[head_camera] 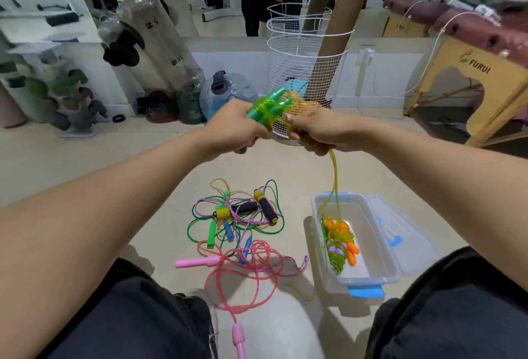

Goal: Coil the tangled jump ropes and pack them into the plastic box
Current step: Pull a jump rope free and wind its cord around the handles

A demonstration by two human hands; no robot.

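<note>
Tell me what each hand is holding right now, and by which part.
The left hand grips the two green handles by their lower ends. The right hand pinches the yellow-green cord close to those handles; the rest hangs into the plastic box.

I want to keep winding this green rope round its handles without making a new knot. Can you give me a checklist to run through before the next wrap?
1. Both green handles held together in the left hand: ok.
2. Right hand pinching the yellow-green cord close to the handles: ok.
3. Wraps already on the handles lying tight: cannot tell, too blurred.
4. Free cord hanging clear: not ok, it drops into the plastic box onto the orange-handled rope stored there.
5. Free cord apart from the tangled pile on the floor: ok.
6. Box lid open for packing: ok.
</note>
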